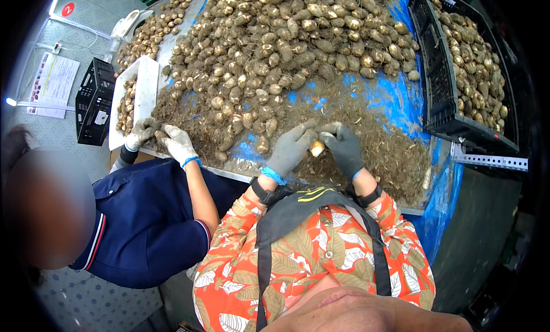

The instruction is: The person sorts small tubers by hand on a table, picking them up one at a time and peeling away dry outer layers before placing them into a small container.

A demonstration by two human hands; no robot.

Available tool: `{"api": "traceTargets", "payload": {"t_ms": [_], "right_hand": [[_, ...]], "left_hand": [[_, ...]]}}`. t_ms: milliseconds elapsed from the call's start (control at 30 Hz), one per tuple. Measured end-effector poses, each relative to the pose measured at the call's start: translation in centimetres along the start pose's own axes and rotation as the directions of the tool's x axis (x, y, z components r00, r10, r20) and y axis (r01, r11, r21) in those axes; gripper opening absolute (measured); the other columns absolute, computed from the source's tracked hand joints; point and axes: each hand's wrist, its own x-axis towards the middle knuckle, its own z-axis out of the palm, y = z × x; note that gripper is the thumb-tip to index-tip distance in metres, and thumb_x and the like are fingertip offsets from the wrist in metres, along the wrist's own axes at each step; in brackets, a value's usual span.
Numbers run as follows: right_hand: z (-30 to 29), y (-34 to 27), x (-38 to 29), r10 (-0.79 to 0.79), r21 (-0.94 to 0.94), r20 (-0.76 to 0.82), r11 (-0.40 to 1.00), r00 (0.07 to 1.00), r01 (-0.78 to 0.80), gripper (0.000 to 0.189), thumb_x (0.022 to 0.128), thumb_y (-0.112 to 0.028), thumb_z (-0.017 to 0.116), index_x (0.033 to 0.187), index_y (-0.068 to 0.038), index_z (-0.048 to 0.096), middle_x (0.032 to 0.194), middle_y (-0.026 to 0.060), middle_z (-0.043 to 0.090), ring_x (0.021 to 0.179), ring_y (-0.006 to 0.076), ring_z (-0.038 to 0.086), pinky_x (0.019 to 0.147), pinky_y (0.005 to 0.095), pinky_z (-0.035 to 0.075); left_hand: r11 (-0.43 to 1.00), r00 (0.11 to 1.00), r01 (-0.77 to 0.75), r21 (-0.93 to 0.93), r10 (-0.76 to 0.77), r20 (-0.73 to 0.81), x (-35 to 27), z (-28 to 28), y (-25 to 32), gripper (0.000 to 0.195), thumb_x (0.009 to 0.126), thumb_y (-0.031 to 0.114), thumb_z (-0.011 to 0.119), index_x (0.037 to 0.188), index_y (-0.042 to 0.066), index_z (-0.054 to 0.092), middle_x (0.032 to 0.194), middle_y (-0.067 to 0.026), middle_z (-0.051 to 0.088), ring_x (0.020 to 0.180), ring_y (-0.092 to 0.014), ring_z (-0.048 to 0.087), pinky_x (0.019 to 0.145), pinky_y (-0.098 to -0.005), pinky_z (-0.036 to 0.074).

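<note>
My left hand [294, 147], in a grey work glove with a blue cuff, grips a small taro corm [317, 148] whose pale cut end faces me. My right hand [343, 146], in a darker grey glove, meets it at the fingertips, with its thumb and fingers bent close to the corm. Whether the right fingers pinch the corm or its roots is hidden. Both hands are above a littered worktable at my front. Ahead rises a large pile of brown, rooty taro corms [275, 44].
Root debris [386, 160] covers the near table over blue plastic sheeting [395, 100]. A black crate [442, 95] full of corms stands right. At left, a co-worker's gloved hands [172, 143] work beside a white bin [146, 89]; a black crate [95, 101] is beyond it.
</note>
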Motion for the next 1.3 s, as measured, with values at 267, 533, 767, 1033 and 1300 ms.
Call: {"api": "traceTargets", "payload": {"t_ms": [267,533,767,1033,1300], "right_hand": [[-2.9,1.1,4.5,-0.123,-0.214,-0.122,0.972,0.985,0.095,0.025,0.085,-0.020,0.057,0.101,-0.004,0.066,0.091,0.0172,0.067,0.083,0.0237,0.065,0.075,0.0352,0.049],[-2.4,-5.0,0.6,-0.232,-0.325,0.295,0.888,0.927,0.325,0.027,0.085,-0.020,0.059,0.109,-0.010,0.068,0.094,0.0097,0.067,0.087,0.0194,0.062,0.078,0.0315,0.048],[-3.4,0.0,3.1,-0.434,-0.487,0.063,0.773,0.899,0.407,0.021,0.084,-0.017,0.059,0.100,-0.011,0.070,0.093,0.0084,0.065,0.091,0.0242,0.060,0.083,0.0354,0.047],[-3.0,-2.3,1.6,-0.384,-0.434,0.323,0.752,0.865,0.496,0.021,0.081,-0.020,0.062,0.098,-0.011,0.070,0.101,0.0113,0.065,0.091,0.0246,0.061,0.083,0.0355,0.048],[-4.7,-0.1,4.4,-0.091,-0.258,0.090,0.960,0.992,0.111,0.023,0.084,-0.018,0.060,0.102,-0.006,0.067,0.101,0.0097,0.066,0.092,0.0229,0.062,0.083,0.0341,0.049]], "left_hand": [[0.923,0.972,-0.235,0.304,0.217,0.093,-1.8,0.6,2.1,0.085,0.069,0.016,0.075,0.142,0.000,0.034,0.129,-0.0199,0.054,0.116,-0.026,0.055,0.098,-0.0327,0.042],[0.870,0.967,-0.253,0.424,0.241,0.082,-0.4,0.4,1.6,0.087,0.068,0.020,0.075,0.141,-0.001,0.034,0.134,-0.0204,0.050,0.124,-0.028,0.050,0.102,-0.0338,0.039],[0.866,0.965,-0.253,0.432,0.193,0.178,-0.2,-0.1,2.1,0.081,0.069,0.022,0.074,0.139,-0.002,0.039,0.134,-0.0206,0.050,0.124,-0.029,0.050,0.102,-0.0343,0.039],[0.887,0.981,-0.193,0.420,0.177,0.075,-0.1,0.1,2.2,0.074,0.068,0.023,0.077,0.132,0.003,0.048,0.128,-0.0184,0.055,0.120,-0.027,0.053,0.099,-0.0345,0.042],[0.919,0.976,-0.213,0.333,0.187,0.111,-0.9,-0.6,2.8,0.071,0.069,0.013,0.070,0.136,0.008,0.047,0.128,-0.0121,0.057,0.118,-0.020,0.054,0.098,-0.0310,0.041]]}}
